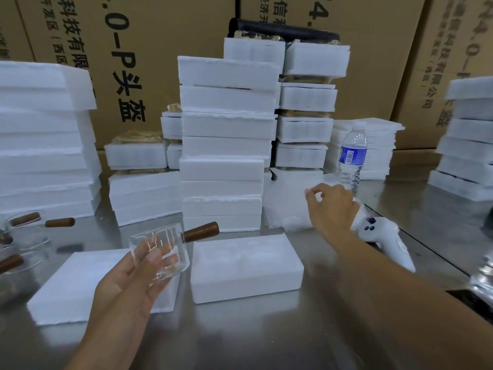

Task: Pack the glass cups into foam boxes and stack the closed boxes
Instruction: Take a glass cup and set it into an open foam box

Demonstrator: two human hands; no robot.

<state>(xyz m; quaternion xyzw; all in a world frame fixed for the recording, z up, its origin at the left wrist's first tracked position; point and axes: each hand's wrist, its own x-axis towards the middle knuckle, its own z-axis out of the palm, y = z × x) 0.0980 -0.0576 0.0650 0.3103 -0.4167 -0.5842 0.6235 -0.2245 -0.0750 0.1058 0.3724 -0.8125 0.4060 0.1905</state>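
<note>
Glass cup (160, 259) with the wooden handle (201, 231) is in my left hand (128, 284). My fingers are curled around its clear wall from below, and the handle points away from me to the right. I hold it in the air, above the gap between two foam pieces on the steel table (266, 329).

The open foam box (245, 265) lies just to the right of the cup. Its hollows face up and I see nothing in them. The flat foam piece (72, 284) under my left wrist is, I think, its lid.

My right hand (333, 206) is stretched forward over the clear plastic wrap (296, 222) near the foot of the stacks. Its fingers are bent with thumb and forefinger close together, but I cannot tell if they pinch something thin or nothing.

A big part of the work looks done: the middle stack (226, 142) and the left stack (45, 137) are tall piles of closed boxes. For this box, I judge nothing is packed yet: the cup must go into a hollow, the lid must go on, and the box must go onto a stack. At the left edge, other cups (26, 231) with the same handles wait on the table, so more boxes are to be filled after this one.
</note>
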